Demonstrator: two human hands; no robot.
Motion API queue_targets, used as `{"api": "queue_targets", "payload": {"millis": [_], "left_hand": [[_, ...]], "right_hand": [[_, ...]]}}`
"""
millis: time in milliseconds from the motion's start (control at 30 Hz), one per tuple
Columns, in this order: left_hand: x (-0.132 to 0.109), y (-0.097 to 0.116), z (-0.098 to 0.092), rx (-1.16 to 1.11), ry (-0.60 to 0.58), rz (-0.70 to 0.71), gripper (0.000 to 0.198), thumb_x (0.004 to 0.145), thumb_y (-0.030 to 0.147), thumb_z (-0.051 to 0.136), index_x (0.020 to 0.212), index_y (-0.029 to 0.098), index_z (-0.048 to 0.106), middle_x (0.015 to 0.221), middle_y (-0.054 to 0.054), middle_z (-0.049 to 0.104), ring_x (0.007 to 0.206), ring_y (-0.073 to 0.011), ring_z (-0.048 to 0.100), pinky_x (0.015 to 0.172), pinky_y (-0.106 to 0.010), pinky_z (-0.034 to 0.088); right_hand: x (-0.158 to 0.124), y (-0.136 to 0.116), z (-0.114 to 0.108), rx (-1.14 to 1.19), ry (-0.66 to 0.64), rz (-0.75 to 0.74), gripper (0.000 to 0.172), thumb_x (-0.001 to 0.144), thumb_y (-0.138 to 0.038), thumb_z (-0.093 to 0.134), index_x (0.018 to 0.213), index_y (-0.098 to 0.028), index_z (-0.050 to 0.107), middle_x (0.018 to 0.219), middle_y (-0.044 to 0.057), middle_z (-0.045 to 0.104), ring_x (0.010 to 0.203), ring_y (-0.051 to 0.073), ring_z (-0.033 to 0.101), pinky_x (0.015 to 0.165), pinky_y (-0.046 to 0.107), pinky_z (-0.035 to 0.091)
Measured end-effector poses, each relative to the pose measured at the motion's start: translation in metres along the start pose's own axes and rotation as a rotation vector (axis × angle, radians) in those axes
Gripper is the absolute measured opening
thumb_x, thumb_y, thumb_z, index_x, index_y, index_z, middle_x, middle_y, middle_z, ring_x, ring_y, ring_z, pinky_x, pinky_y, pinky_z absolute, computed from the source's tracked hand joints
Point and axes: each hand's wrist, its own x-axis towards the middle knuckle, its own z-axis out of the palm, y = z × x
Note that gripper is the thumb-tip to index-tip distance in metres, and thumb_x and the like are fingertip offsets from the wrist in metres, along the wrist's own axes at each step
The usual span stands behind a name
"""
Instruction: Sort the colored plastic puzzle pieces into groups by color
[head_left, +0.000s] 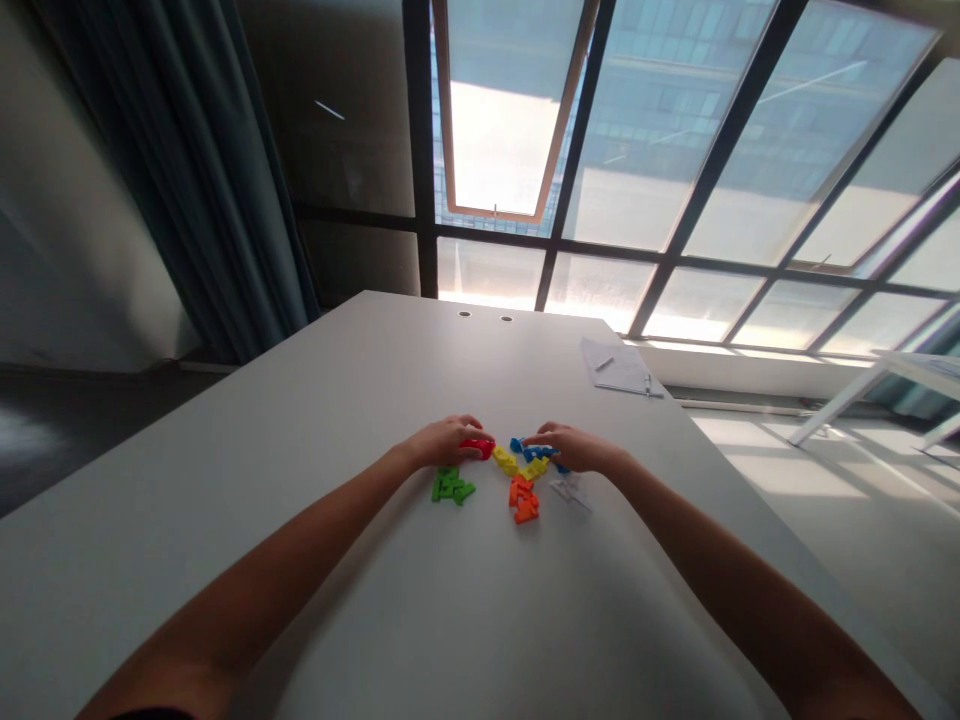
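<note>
Small colored plastic pieces lie in groups on a white table. My left hand [448,440] curves around the red pieces [478,448], which show between its thumb and fingers. Opposite it, my right hand [574,446] has its fingers bent over the blue pieces [537,454], partly hiding them. Between the hands are yellow pieces [506,461]. A heap of green pieces [452,487] sits just below my left hand. Orange pieces [523,500] are nearer to me, and clear pieces [571,491] lie under my right wrist.
The white table [360,380] stretches away toward large windows. Papers [619,366] with a pen on them rest near its right edge. Two round holes pierce the far end. A dark curtain [202,180] hangs at left, and another white table [919,365] stands at right.
</note>
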Motion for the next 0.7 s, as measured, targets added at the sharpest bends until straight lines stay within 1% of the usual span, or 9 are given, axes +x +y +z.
{"api": "queue_targets", "payload": {"millis": [133,200,267,333,400,500,600,700], "left_hand": [[0.005,-0.006,0.004,-0.017,0.051,-0.001,0.037,0.096,0.047,0.057,0.132,0.041,0.068,0.134,-0.004,0.064,0.110,-0.0219,0.064,0.096,-0.029,0.051],[0.009,-0.007,0.003,-0.016,0.077,-0.025,0.037,0.097,0.047,0.056,0.131,0.039,0.069,0.131,-0.004,0.065,0.110,-0.0222,0.064,0.096,-0.029,0.051],[0.015,-0.007,0.002,-0.010,0.106,-0.064,0.037,0.098,0.047,0.053,0.129,0.037,0.070,0.129,-0.005,0.066,0.110,-0.0221,0.065,0.097,-0.029,0.050],[0.022,-0.007,0.001,0.001,0.129,-0.110,0.038,0.099,0.049,0.050,0.128,0.036,0.071,0.128,-0.005,0.067,0.109,-0.0218,0.065,0.098,-0.029,0.049],[0.029,-0.006,0.001,0.024,0.140,-0.156,0.039,0.099,0.050,0.050,0.129,0.036,0.070,0.129,-0.005,0.066,0.111,-0.0224,0.065,0.099,-0.029,0.049],[0.038,-0.007,0.002,0.076,0.155,-0.201,0.040,0.099,0.050,0.049,0.132,0.036,0.067,0.129,-0.005,0.066,0.115,-0.0240,0.062,0.097,-0.030,0.049],[0.042,-0.007,0.004,0.120,0.182,-0.198,0.040,0.100,0.050,0.047,0.132,0.037,0.066,0.128,-0.005,0.066,0.115,-0.0243,0.060,0.096,-0.031,0.050],[0.045,-0.007,0.003,0.159,0.195,-0.185,0.040,0.101,0.051,0.045,0.132,0.037,0.065,0.127,-0.006,0.065,0.116,-0.0246,0.059,0.094,-0.033,0.051]], "right_hand": [[0.004,0.013,0.001,-0.018,0.085,0.030,0.057,0.087,-0.007,0.061,0.138,-0.033,0.066,0.133,0.010,0.066,0.116,0.027,0.067,0.103,0.037,0.051],[0.005,0.017,0.001,-0.028,0.132,0.042,0.056,0.089,-0.007,0.059,0.139,-0.033,0.065,0.135,0.010,0.066,0.117,0.027,0.067,0.103,0.037,0.051],[0.006,0.018,0.002,-0.029,0.163,0.030,0.054,0.092,-0.012,0.059,0.142,-0.035,0.062,0.139,0.009,0.063,0.119,0.027,0.066,0.103,0.037,0.051],[0.008,0.017,0.003,-0.036,0.152,0.006,0.052,0.095,-0.021,0.061,0.144,-0.038,0.059,0.145,0.008,0.059,0.124,0.027,0.063,0.104,0.038,0.051],[0.011,0.014,0.005,-0.062,0.119,-0.004,0.045,0.097,-0.030,0.061,0.142,-0.040,0.061,0.149,0.007,0.056,0.128,0.029,0.060,0.106,0.040,0.049],[0.014,0.013,0.011,-0.109,0.133,0.001,0.037,0.102,-0.038,0.054,0.137,-0.038,0.065,0.147,0.008,0.058,0.127,0.030,0.060,0.107,0.042,0.048],[0.015,0.022,0.017,-0.143,0.222,0.013,0.037,0.104,-0.037,0.050,0.138,-0.034,0.065,0.141,0.010,0.062,0.122,0.026,0.062,0.106,0.040,0.048],[0.015,0.038,0.020,-0.203,0.300,0.097,0.037,0.105,-0.032,0.049,0.140,-0.030,0.063,0.136,0.010,0.065,0.119,0.023,0.061,0.103,0.035,0.048]]}}
